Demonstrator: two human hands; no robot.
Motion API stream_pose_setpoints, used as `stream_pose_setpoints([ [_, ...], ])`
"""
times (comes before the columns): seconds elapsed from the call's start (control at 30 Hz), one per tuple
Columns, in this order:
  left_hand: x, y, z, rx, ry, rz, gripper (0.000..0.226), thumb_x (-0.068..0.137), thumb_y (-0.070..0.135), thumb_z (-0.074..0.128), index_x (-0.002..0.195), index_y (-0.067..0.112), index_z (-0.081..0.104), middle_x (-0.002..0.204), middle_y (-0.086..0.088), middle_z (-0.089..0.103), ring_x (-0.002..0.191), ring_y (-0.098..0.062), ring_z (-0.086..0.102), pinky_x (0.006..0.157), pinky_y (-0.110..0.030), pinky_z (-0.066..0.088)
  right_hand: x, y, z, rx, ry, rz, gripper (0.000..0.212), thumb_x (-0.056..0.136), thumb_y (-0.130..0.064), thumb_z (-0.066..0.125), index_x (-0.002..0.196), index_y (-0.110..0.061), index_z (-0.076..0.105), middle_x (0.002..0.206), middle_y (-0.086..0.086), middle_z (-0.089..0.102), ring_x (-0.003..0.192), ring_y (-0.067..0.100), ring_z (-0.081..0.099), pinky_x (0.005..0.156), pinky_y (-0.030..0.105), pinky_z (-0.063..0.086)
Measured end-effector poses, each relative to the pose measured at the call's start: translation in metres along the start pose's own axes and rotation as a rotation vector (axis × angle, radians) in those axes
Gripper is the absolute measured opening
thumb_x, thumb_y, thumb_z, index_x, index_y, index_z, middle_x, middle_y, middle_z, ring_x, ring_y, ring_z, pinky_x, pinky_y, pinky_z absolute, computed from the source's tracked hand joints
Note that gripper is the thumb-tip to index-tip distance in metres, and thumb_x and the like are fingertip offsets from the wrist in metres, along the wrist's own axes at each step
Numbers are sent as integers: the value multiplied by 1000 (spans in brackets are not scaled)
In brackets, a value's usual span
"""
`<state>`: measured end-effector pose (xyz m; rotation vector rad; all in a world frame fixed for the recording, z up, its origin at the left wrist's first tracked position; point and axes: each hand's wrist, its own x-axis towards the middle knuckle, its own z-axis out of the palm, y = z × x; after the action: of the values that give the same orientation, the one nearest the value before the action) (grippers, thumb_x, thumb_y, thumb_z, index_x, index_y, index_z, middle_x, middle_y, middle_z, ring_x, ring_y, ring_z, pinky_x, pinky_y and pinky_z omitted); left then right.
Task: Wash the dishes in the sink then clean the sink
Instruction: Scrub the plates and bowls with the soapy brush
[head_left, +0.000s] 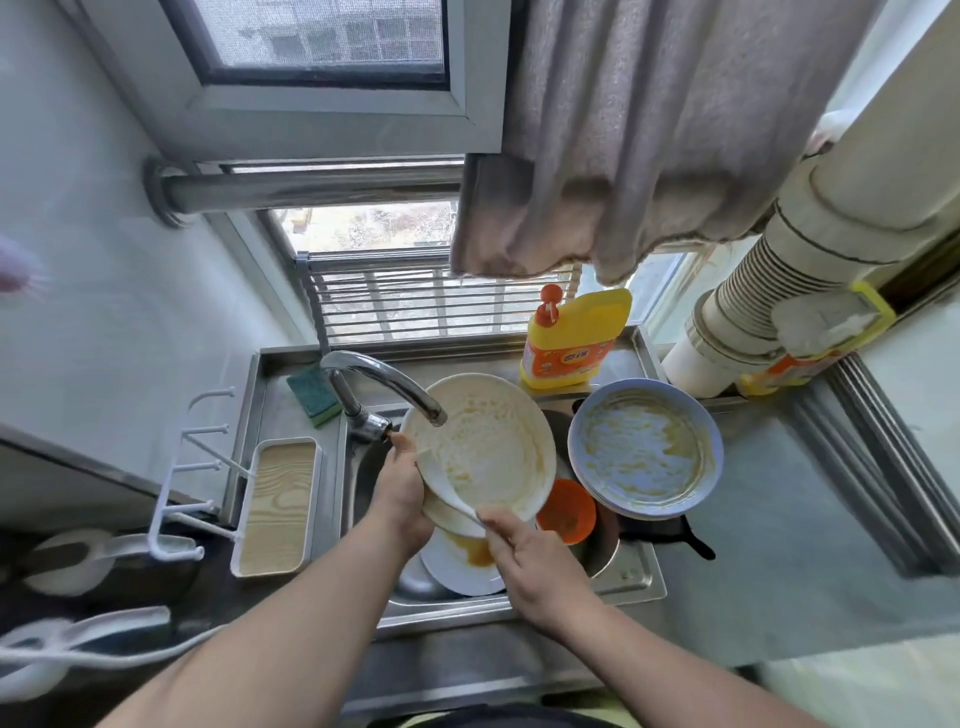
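Nearest to me, the right hand (524, 556) is curled round the handle of a white spoon (457, 506), whose bowl lies against the lower part of the white plate (480, 447); it looks ready to scrape off the yellow-brown residue. The left hand (402, 483) grips that plate by its left rim and tilts it up under the faucet (387, 382), probably so water would run down its face into the sink (631, 571). I see no clear stream yet.

Below the raised plate, more dirty white plates (460, 564) lie stacked in the basin, with an orange bowl (566, 512) just to their right. A blue plate (644, 447) smeared with the same sauce sits on a dark pan (670, 535) at the sink's right edge, seemingly waiting its turn.

Farther back, a green sponge (311, 392) rests on the counter (769, 545) ledge left of the faucet, and a yellow detergent bottle (574, 338) stands behind the basin, both within easy reach. The washing looks barely begun.
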<state>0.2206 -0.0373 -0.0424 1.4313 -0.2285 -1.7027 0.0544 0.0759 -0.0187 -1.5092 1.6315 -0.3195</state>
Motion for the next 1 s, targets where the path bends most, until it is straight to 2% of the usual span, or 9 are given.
stream_pose_setpoints([
  [0.07,-2,4,0,-8,-33,-9,36,108,59,41,129,36,59,125,-13,75,113,-40,72,96,-67,54,-1,3,-8,-25,9,-5,35,108,-45,44,140,-47,55,115,-9,74,110,17,67,87,28,48],
  [0.13,-2,11,-6,28,10,50,35,108,54,40,127,30,57,125,-11,73,112,-38,71,96,-63,55,-13,21,-18,-105,-21,13,36,107,-49,43,142,-52,52,113,-13,75,110,16,67,87,31,50],
  [0.23,-1,16,-18,127,29,94,34,108,50,43,123,24,59,125,-12,72,111,-36,71,92,-62,58,-24,51,-43,-244,-51,115,34,106,-56,37,139,-60,44,90,-11,69,96,20,69,74,36,49],
  [0.4,-12,3,-19,262,-24,86,34,109,49,42,115,24,64,118,-13,74,104,-33,74,76,-50,63,29,34,-63,-304,151,112,34,107,-55,28,139,-56,36,109,3,73,100,32,68,81,45,55],
  [0.53,-18,9,-7,270,58,59,46,102,67,38,112,30,61,113,-12,74,103,-39,72,91,-64,58,25,-9,-14,-225,14,12,39,107,-55,30,145,-55,36,119,7,73,111,33,66,85,39,52],
  [0.67,2,16,-41,391,180,90,76,79,92,46,123,32,64,120,-10,72,107,-36,71,91,-63,58,-25,26,-2,-282,-113,59,43,104,-54,32,146,-64,26,119,6,73,111,33,66,82,40,51],
  [0.8,-5,7,-41,518,174,139,37,110,51,39,113,24,64,110,-9,69,104,-32,65,90,-47,56,-3,60,-52,-393,-29,199,39,108,-52,27,147,-58,27,109,1,74,101,29,69,78,41,53],
  [0.9,-7,-7,-25,492,113,68,39,109,54,40,108,27,67,115,-10,74,104,-31,71,92,-53,59,29,39,-62,-330,70,165,42,106,-58,20,145,-54,35,106,1,73,99,29,68,74,42,52],
  [1.0,3,-12,-2,504,92,-16,46,106,64,36,108,31,66,110,-6,75,103,-30,72,86,-49,62,32,17,-40,-274,-10,117,38,107,-57,26,144,-53,37,110,7,74,105,33,68,80,40,50],
])
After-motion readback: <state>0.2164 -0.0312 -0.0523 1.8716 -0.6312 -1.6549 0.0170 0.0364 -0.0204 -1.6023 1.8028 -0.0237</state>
